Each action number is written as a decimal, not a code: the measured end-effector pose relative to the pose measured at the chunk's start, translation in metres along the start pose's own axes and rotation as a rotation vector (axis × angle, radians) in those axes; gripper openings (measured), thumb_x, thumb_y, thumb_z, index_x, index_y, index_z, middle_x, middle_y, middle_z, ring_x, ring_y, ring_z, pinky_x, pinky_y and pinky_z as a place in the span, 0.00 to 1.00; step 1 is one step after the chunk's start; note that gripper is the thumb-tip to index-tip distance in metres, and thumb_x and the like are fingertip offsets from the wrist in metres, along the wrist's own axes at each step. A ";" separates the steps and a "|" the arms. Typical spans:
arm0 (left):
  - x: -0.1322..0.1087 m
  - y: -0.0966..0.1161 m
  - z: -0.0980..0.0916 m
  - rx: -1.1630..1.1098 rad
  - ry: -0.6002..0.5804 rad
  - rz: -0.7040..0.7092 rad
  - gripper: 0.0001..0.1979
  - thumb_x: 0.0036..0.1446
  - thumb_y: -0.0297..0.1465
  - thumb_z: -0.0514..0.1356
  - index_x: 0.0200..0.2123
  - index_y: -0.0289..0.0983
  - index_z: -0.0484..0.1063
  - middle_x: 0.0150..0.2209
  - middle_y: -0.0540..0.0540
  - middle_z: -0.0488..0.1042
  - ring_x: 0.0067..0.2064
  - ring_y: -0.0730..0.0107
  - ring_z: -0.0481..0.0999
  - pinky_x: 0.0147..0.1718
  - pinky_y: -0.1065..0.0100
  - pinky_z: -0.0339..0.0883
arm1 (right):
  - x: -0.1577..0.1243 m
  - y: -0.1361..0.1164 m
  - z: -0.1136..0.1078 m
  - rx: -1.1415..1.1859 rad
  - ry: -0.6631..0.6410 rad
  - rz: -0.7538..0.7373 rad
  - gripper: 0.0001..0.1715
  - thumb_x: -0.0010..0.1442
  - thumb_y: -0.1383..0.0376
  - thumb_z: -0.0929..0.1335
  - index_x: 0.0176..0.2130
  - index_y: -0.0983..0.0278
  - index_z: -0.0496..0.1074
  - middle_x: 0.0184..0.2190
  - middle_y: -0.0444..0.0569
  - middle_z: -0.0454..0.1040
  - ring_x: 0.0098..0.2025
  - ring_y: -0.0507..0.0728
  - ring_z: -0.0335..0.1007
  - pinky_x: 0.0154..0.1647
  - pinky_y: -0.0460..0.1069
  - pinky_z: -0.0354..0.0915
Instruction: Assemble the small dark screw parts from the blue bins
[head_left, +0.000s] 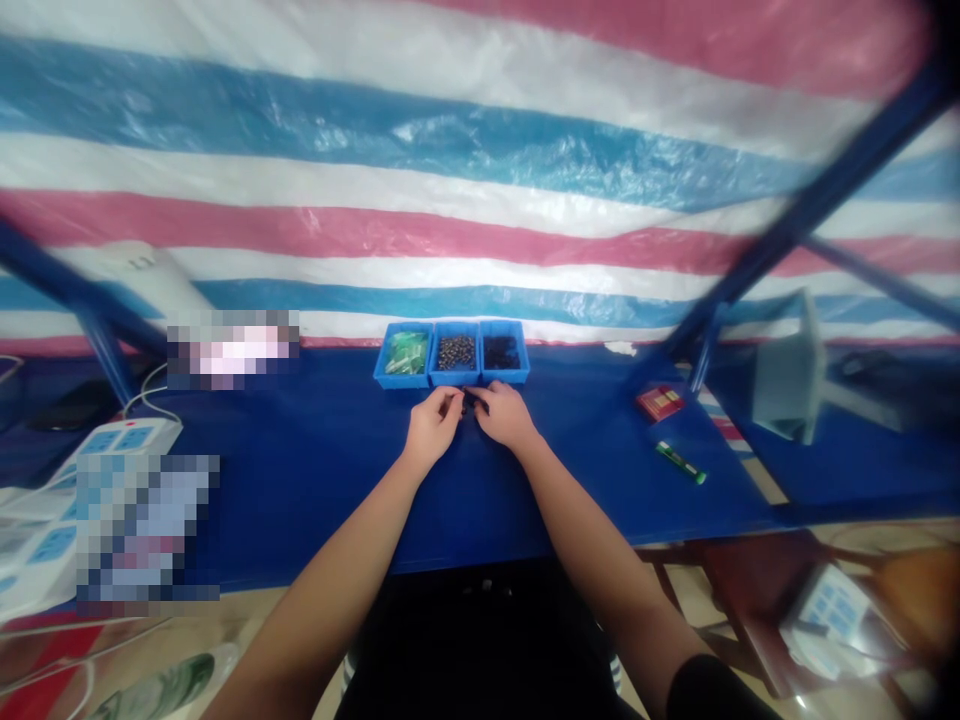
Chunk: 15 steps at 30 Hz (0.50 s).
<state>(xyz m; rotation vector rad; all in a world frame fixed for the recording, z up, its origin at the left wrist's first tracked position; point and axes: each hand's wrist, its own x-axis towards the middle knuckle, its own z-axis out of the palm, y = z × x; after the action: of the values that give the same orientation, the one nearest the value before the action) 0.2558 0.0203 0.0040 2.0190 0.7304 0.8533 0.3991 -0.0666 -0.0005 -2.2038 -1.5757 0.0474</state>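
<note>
My left hand (433,428) and my right hand (508,414) meet over the blue table, just in front of three small blue bins. Both have their fingers pinched together. Between the fingertips shows a small dark piece (468,397), too tiny to name. The left bin (405,381) holds green and clear plastic packets (407,352). Many small brass-and-dark metal parts (456,352) fill the middle bin (454,379). In the right bin (516,377) lie small black parts (501,352).
A white power strip (150,440) with cables lies at the left, beside a blurred-out flat item (161,530). Toward the right are a red box (660,402) and a green tube-like packet (681,462). Blue metal frame bars (750,250) slant up at both sides before a striped plastic sheet (450,180).
</note>
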 end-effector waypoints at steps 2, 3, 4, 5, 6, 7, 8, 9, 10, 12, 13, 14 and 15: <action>0.000 -0.001 0.000 -0.002 0.012 -0.005 0.13 0.62 0.42 0.55 0.39 0.40 0.73 0.25 0.51 0.75 0.27 0.70 0.75 0.32 0.70 0.69 | 0.000 0.000 0.000 -0.016 -0.019 0.004 0.22 0.64 0.64 0.62 0.57 0.56 0.71 0.41 0.54 0.71 0.43 0.59 0.66 0.49 0.52 0.60; 0.000 -0.001 0.000 -0.003 0.017 -0.006 0.13 0.62 0.42 0.55 0.39 0.39 0.73 0.25 0.51 0.75 0.27 0.70 0.75 0.32 0.70 0.69 | 0.000 0.000 0.000 -0.019 -0.023 0.002 0.23 0.64 0.64 0.62 0.57 0.56 0.70 0.41 0.54 0.71 0.43 0.59 0.66 0.48 0.52 0.60; 0.000 -0.001 0.000 -0.005 0.023 -0.005 0.13 0.62 0.42 0.55 0.39 0.39 0.73 0.25 0.51 0.75 0.27 0.70 0.75 0.32 0.70 0.69 | 0.000 0.000 0.000 -0.021 -0.026 -0.003 0.23 0.65 0.64 0.61 0.58 0.55 0.69 0.41 0.54 0.70 0.43 0.59 0.66 0.48 0.52 0.60; 0.000 -0.001 0.001 -0.007 0.027 -0.003 0.13 0.62 0.42 0.55 0.38 0.39 0.73 0.25 0.52 0.75 0.27 0.71 0.75 0.32 0.70 0.69 | 0.000 0.000 0.000 -0.023 -0.028 -0.009 0.24 0.65 0.64 0.61 0.59 0.54 0.68 0.41 0.54 0.70 0.43 0.59 0.66 0.48 0.52 0.60; 0.000 -0.001 0.001 -0.009 0.029 -0.001 0.13 0.62 0.42 0.55 0.38 0.39 0.73 0.24 0.52 0.75 0.27 0.71 0.75 0.32 0.70 0.69 | 0.000 0.000 0.000 -0.027 -0.030 -0.015 0.24 0.65 0.64 0.61 0.59 0.54 0.68 0.41 0.53 0.70 0.43 0.59 0.66 0.48 0.52 0.60; 0.000 -0.001 0.001 -0.010 0.029 0.001 0.13 0.62 0.42 0.55 0.38 0.39 0.73 0.24 0.52 0.75 0.27 0.71 0.75 0.32 0.70 0.69 | 0.000 0.000 0.000 -0.034 -0.032 -0.020 0.25 0.65 0.64 0.60 0.60 0.53 0.67 0.40 0.53 0.70 0.43 0.59 0.65 0.48 0.52 0.60; 0.000 -0.001 0.001 -0.010 0.027 0.002 0.13 0.62 0.42 0.55 0.38 0.39 0.73 0.25 0.51 0.75 0.27 0.71 0.75 0.32 0.70 0.69 | 0.000 -0.001 0.000 -0.043 -0.031 -0.021 0.25 0.65 0.64 0.60 0.60 0.53 0.66 0.40 0.53 0.70 0.43 0.59 0.65 0.48 0.53 0.59; 0.000 -0.001 0.001 -0.009 0.024 0.001 0.13 0.62 0.42 0.55 0.38 0.39 0.73 0.25 0.51 0.75 0.27 0.71 0.75 0.32 0.70 0.69 | 0.000 -0.001 0.001 -0.053 -0.029 -0.021 0.25 0.65 0.63 0.61 0.60 0.52 0.66 0.40 0.53 0.70 0.43 0.60 0.65 0.47 0.53 0.59; 0.000 -0.001 0.001 -0.007 0.022 -0.001 0.13 0.62 0.41 0.55 0.38 0.39 0.73 0.25 0.51 0.75 0.27 0.71 0.75 0.32 0.70 0.69 | -0.001 -0.002 0.001 -0.060 -0.028 -0.019 0.26 0.65 0.63 0.61 0.60 0.52 0.66 0.41 0.53 0.70 0.43 0.60 0.65 0.47 0.53 0.59; 0.000 -0.001 0.000 -0.003 0.022 -0.004 0.13 0.62 0.42 0.55 0.38 0.39 0.73 0.25 0.51 0.75 0.27 0.71 0.75 0.32 0.70 0.69 | -0.001 -0.003 0.001 -0.063 -0.030 -0.014 0.25 0.64 0.63 0.61 0.60 0.51 0.67 0.41 0.54 0.69 0.43 0.61 0.65 0.47 0.53 0.59; 0.000 -0.001 0.000 -0.001 0.024 -0.005 0.13 0.62 0.42 0.55 0.38 0.39 0.73 0.25 0.51 0.75 0.27 0.71 0.75 0.32 0.70 0.69 | -0.001 -0.003 0.001 -0.059 -0.033 -0.011 0.25 0.65 0.64 0.61 0.59 0.51 0.68 0.41 0.54 0.69 0.44 0.61 0.65 0.47 0.53 0.59; 0.000 -0.001 0.000 0.001 0.024 -0.004 0.13 0.62 0.42 0.55 0.39 0.39 0.73 0.25 0.51 0.75 0.27 0.71 0.75 0.32 0.70 0.69 | -0.001 -0.002 0.000 -0.052 -0.037 -0.009 0.24 0.65 0.64 0.61 0.58 0.52 0.69 0.41 0.54 0.70 0.44 0.61 0.65 0.47 0.53 0.59; 0.000 -0.001 0.000 0.001 0.023 -0.004 0.14 0.62 0.42 0.55 0.39 0.39 0.73 0.25 0.51 0.75 0.27 0.70 0.76 0.33 0.70 0.69 | -0.001 -0.002 0.000 -0.042 -0.040 -0.007 0.23 0.65 0.64 0.61 0.57 0.53 0.70 0.41 0.54 0.70 0.44 0.60 0.65 0.48 0.53 0.59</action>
<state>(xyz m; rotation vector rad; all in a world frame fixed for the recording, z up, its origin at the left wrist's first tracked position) 0.2557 0.0210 0.0030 2.0113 0.7474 0.8749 0.3968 -0.0670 0.0002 -2.2432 -1.6198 0.0574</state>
